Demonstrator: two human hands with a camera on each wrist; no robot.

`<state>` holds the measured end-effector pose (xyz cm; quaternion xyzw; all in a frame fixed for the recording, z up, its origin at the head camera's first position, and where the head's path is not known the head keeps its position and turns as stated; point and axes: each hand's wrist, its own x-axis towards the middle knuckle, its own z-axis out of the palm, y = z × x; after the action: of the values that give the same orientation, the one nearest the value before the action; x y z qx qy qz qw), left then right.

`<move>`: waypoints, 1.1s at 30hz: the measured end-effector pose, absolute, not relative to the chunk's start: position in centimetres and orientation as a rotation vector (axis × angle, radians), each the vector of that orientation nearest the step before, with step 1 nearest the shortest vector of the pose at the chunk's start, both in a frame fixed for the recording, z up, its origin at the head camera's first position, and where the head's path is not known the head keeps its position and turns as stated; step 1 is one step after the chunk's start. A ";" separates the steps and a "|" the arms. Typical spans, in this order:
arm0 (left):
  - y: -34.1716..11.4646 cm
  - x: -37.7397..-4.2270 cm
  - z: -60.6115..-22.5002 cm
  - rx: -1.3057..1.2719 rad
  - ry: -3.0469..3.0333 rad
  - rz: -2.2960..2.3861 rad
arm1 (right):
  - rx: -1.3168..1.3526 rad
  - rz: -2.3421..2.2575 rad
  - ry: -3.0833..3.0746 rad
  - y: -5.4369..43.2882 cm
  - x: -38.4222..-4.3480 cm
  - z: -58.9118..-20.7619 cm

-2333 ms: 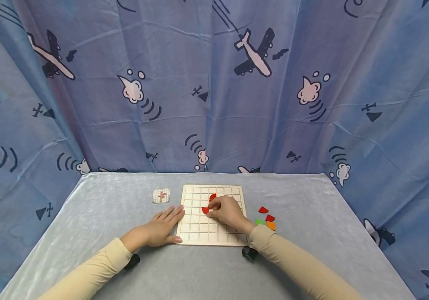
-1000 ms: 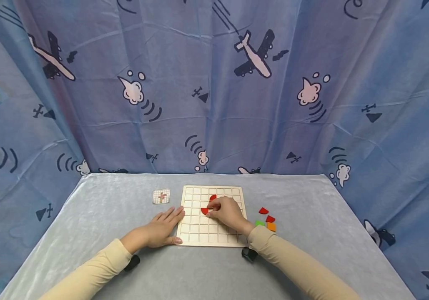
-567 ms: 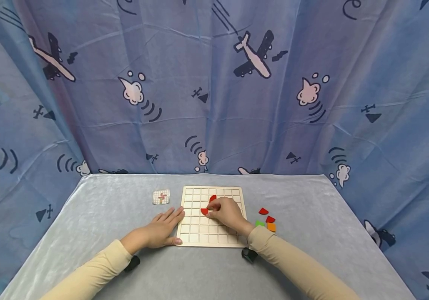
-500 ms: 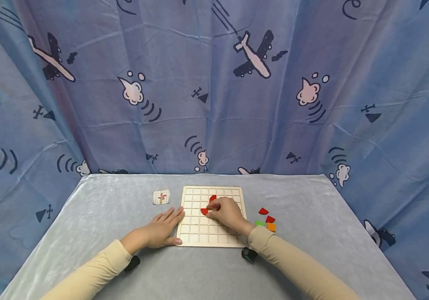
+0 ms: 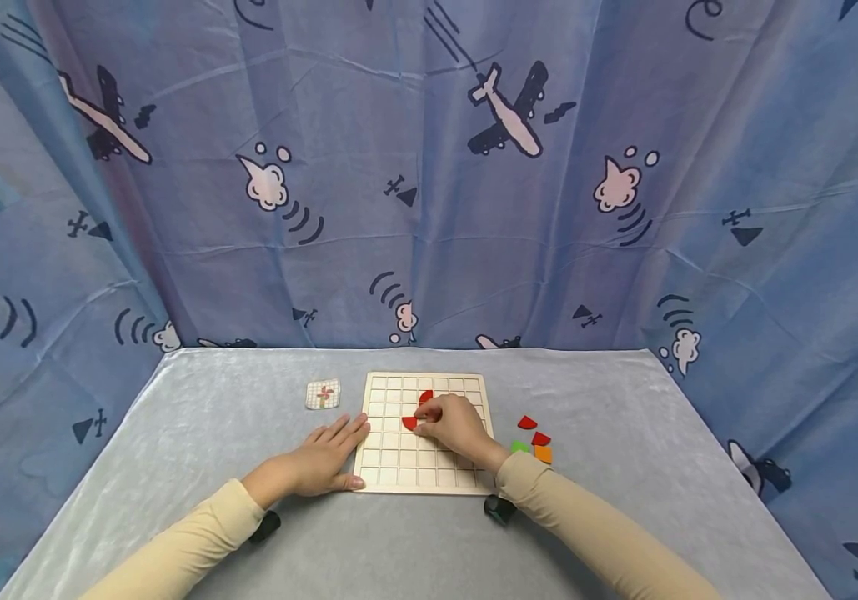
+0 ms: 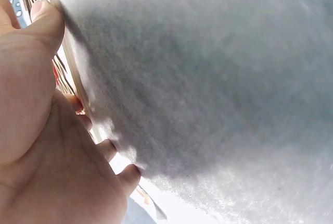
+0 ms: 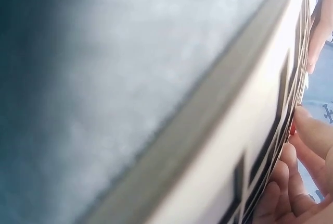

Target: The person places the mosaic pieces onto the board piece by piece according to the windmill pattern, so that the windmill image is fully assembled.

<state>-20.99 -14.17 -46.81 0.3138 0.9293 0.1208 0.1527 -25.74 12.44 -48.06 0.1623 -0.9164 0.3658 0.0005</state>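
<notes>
Red wedge, lower one (image 5: 409,423): over grid board (image 5: 408,477), just left of right hand (image 5: 457,423), the nearer
Right fingers: nearly closed, pinching wedge's right side
Left hand (image 5: 319,460): fingers extended onto board edge

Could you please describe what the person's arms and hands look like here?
The left sleeve and right sleeve are long, plain and cream. The left hand and right hand are bare, with no gloves or visible rings. A small black object shows near each sleeve's end; its fastening, if any, is hidden.
</notes>
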 end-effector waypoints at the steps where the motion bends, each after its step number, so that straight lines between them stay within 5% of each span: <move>1: -14.2 -21.0 -46.8 0.899 2.666 0.348 | 0.509 1.148 -2.878 12.5 -25.8 -48.1; 33: -14.0 -20.8 -46.8 0.900 2.660 0.353 | 0.533 1.307 -2.824 13.7 -25.7 -47.8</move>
<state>-20.85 -14.05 -46.82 0.3141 0.9285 0.1231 0.1549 -25.69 13.69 -47.79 0.1688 -0.8945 0.4138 -0.0077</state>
